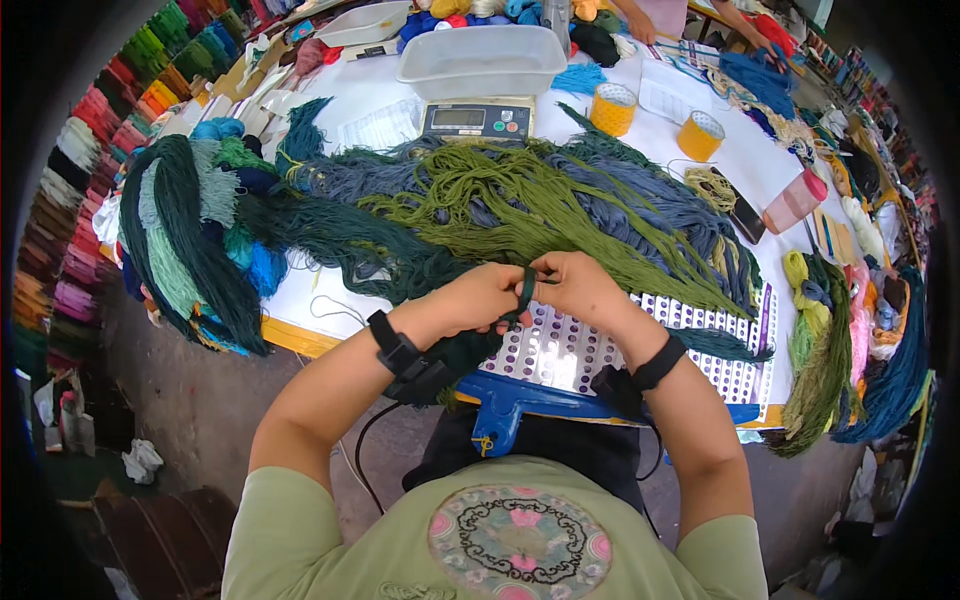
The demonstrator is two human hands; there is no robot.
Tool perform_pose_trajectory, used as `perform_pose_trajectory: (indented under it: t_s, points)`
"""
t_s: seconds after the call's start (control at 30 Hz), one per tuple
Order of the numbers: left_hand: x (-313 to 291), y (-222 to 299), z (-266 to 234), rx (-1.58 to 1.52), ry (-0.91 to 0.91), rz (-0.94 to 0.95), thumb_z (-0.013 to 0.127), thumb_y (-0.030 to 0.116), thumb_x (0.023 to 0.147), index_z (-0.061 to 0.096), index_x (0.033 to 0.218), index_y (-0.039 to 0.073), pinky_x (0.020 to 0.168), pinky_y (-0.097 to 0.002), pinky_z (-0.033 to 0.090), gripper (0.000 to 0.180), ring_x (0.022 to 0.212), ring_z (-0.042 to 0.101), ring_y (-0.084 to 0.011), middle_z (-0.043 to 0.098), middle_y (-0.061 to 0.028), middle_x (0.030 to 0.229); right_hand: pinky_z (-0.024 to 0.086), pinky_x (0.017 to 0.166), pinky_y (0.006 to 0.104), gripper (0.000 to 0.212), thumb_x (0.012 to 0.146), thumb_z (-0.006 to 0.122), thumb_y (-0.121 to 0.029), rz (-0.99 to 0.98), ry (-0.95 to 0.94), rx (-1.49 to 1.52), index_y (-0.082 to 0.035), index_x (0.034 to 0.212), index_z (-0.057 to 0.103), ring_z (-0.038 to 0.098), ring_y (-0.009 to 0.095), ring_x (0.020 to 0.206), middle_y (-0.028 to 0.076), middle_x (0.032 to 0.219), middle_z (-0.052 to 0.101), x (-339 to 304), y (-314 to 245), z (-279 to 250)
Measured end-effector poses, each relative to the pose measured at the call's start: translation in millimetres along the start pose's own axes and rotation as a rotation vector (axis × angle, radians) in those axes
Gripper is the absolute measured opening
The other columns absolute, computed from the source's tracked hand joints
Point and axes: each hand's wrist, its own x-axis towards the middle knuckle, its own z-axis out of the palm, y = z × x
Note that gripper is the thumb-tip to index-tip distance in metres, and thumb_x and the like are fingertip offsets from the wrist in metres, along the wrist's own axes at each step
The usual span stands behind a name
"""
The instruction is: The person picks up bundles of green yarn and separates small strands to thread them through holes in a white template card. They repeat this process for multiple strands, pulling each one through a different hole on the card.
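Pinched between the two hands, just in from the middle of the front edge of the worktop [300, 338]: short dark green strand [526, 290]. Long axis roughly front to back, near square to that edge; lower end lost among fingers. To the left of it, left hand [487, 298]; to the right, right hand [578, 284]. Touched by both, so neither nearer.

Left hand: mostly closed, fingers curled, thumb and fingertips gathered at the strand. Right hand: thumb and forefinger brought together at its upper part, remaining fingers loosely bent. Cannot tell which grips more firmly.

Behind and left of the left hand, stretching toward the left edge: dark green yarn bundle [300, 222], long axis roughly along the worktop. Cannot tell whether joined to the strand. Directly beyond both hands: olive green yarn [520, 205], fanned toward the right, lying over blue-grey yarn [640, 205].

Below the right hand, toward the front edge: white card with rows of dark holes [560, 350]; at the edge itself, blue plastic piece [498, 412]. Past the yarn, toward the far edge: scale [480, 118], with clear tub [480, 62] just behind. Toward the right edge: two yellow tape rolls [612, 110], phone [745, 217].
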Motion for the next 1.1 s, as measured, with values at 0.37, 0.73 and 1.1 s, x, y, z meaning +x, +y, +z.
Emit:
perform_pose_trajectory:
  t_s: [0.37, 0.73, 1.1]
  points:
    - [-61.2, -5.0, -70.7, -0.793, -0.018, 0.173, 0.056, 0.015, 0.099, 0.056, 0.11, 0.004, 0.038, -0.0127, 0.032, 0.015, 0.067, 0.049, -0.0053, 0.063, -0.0062, 0.099, 0.05, 0.071, 0.0439, 0.05, 0.095, 0.048, -0.053, 0.124, -0.149, -0.244, -0.008, 0.113, 0.058, 0.069, 0.029, 0.076, 0.008, 0.068, 0.069, -5.1, -31.6, -13.8]
    - [-69.0, -14.0, -82.2, -0.4, 1.029, 0.535, 0.067, 0.014, 0.091, 0.066, 0.106, 0.007, 0.048, -0.0174, 0.035, 0.016, 0.06, 0.048, -0.0038, 0.062, 0.0017, 0.083, 0.05, 0.075, 0.0444, 0.048, 0.094, 0.047, -0.054, 0.085, -0.075, -0.364, -0.009, 0.107, 0.058, 0.068, 0.034, 0.083, 0.01, 0.078, 0.071, -3.3, -22.1, -10.2]
    - [11.0, -15.5, -30.8, 0.534, 0.265, 0.217, 0.07, 0.022, 0.082, 0.071, 0.089, 0.003, 0.07, -0.0412, 0.051, 0.021, 0.077, 0.067, -0.0331, 0.069, -0.0163, 0.083, 0.049, 0.07, 0.0496, 0.024, 0.092, 0.057, -0.033, -0.026, 0.011, -0.401, -0.011, 0.1, 0.056, 0.066, 0.038, 0.081, 0.014, 0.079, 0.069, -5.5, -27.8, -5.6]
